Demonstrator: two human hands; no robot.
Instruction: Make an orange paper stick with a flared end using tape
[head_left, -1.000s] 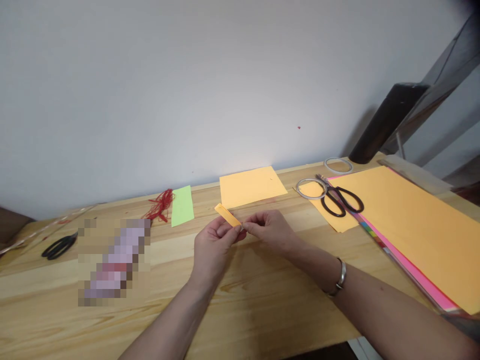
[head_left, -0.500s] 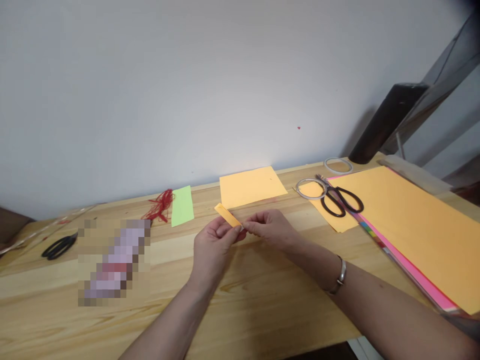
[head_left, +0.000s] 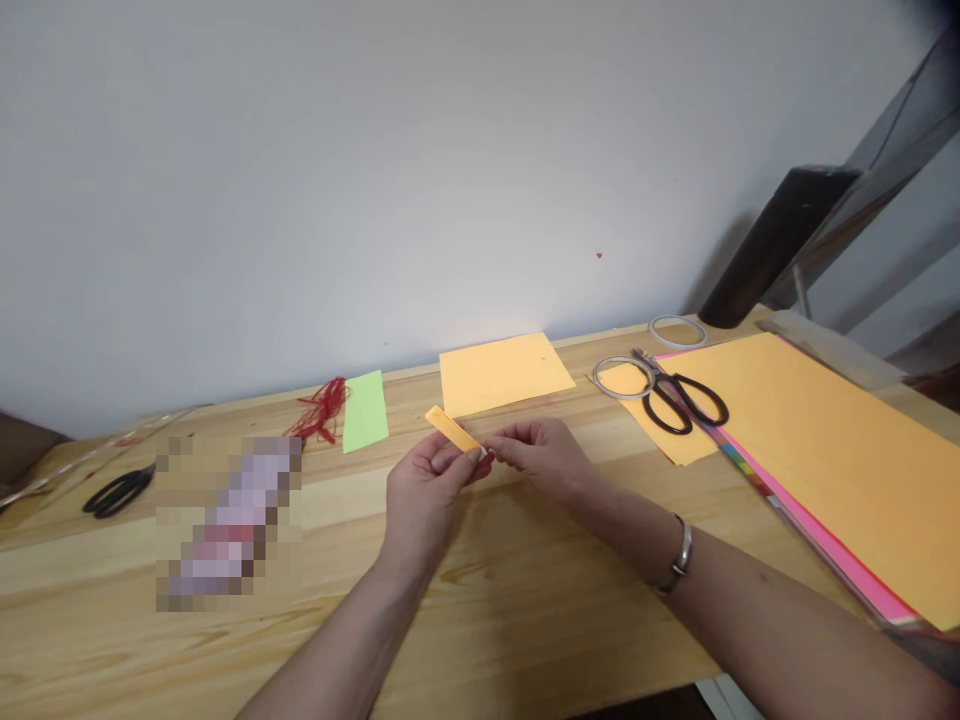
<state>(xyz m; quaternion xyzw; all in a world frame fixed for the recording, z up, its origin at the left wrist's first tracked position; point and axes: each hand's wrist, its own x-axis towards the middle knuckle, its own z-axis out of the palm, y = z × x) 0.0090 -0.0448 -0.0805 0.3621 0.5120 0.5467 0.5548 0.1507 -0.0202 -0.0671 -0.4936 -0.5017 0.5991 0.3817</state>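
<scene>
A narrow folded strip of orange paper is pinched between the thumb and fingers of my left hand, above the table's middle. My right hand, with a silver bracelet at its wrist, has thumb and forefinger pressed together at the strip's lower right end. A small white bit shows between the fingertips; what the right fingers grip is too small to tell. Behind the hands, an orange paper sheet lies against the wall, with a green paper to its left.
Red shredded strands and black-handled scissors lie left, near a blurred-out object. At right are a tape roll, another tape roll, larger scissors, stacked orange sheets and a black cylinder.
The right fingertips have moved slightly away from the left thumb, and the orange strip has tilted a little to the left. Other objects have stayed in place.
</scene>
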